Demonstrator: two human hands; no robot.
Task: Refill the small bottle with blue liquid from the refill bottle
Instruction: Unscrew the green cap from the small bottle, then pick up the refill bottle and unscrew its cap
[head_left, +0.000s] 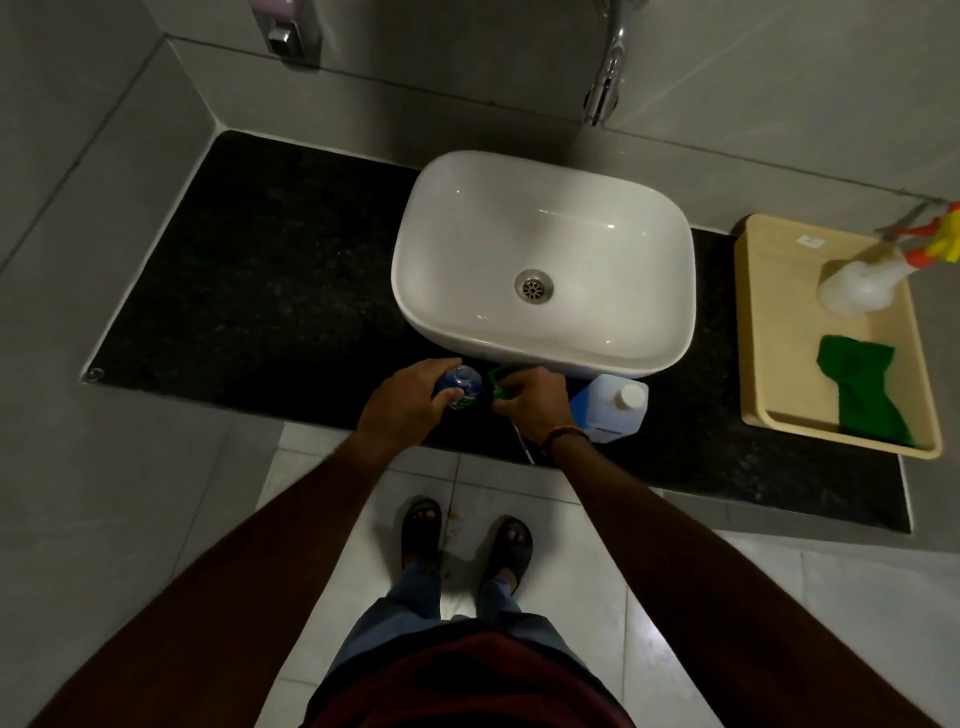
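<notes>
The small bottle (464, 383), clear with blue liquid and its mouth uncapped, stands on the black counter just in front of the sink. My left hand (408, 402) grips it from the left side. My right hand (532, 402) is closed on a green pump cap (500, 383) right beside the bottle, and a thin tube (522, 441) trails from under that hand toward me. The refill bottle (613, 408), squarish, translucent blue with a white cap on, stands just right of my right hand, partly hidden by my wrist.
A white basin (545, 260) sits on the black counter (260, 286), with a tap (608, 73) on the wall above. A beige tray (779, 415) at the right holds a white spray bottle (862, 283) and a green cloth (862, 389). A soap dispenser (285, 31) hangs on the wall.
</notes>
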